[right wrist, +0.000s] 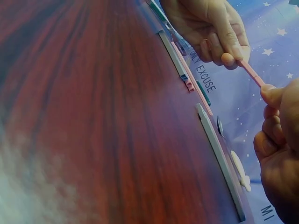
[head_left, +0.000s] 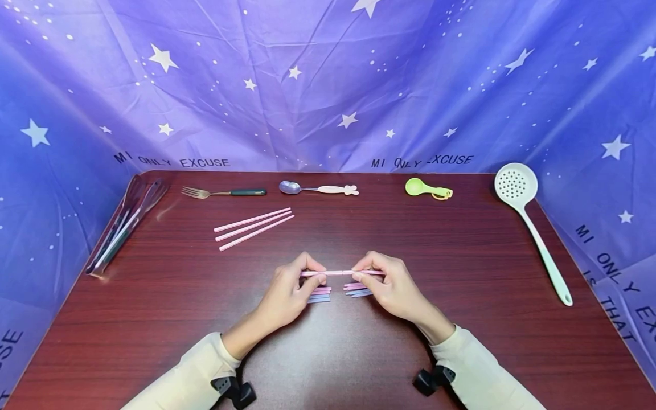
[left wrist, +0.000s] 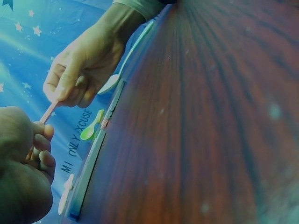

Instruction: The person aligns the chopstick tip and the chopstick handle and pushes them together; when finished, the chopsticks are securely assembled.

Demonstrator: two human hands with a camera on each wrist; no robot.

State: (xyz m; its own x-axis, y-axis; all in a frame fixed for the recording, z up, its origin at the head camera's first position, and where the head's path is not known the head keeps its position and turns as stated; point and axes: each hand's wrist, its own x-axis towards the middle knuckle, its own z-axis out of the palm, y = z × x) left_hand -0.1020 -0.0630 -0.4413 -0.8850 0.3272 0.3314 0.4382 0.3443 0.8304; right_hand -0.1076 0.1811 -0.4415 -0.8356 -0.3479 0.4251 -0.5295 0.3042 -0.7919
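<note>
My left hand (head_left: 292, 287) and right hand (head_left: 392, 285) pinch a slim pink chopstick (head_left: 335, 273) between thumbs and fingers, one hand toward each end. It lies level above the table, with a seam near its middle. Below the left hand is a group of pink and blue chopstick pieces (head_left: 320, 298), partly hidden by that hand. A matching group of pieces (head_left: 353, 287) lies under the right hand, also partly covered. Three whole pink chopsticks (head_left: 256, 229) lie slanted side by side, beyond the left hand. Both wrist views show the pinched chopstick (left wrist: 48, 112) between the hands.
Along the back edge lie a fork (head_left: 222, 193), a spoon with a pale handle (head_left: 320, 188) and green measuring spoons (head_left: 422, 188). A clear holder with dark-handled utensils (head_left: 123, 230) is at the left edge; a pale skimmer (head_left: 530, 222) lies at the right.
</note>
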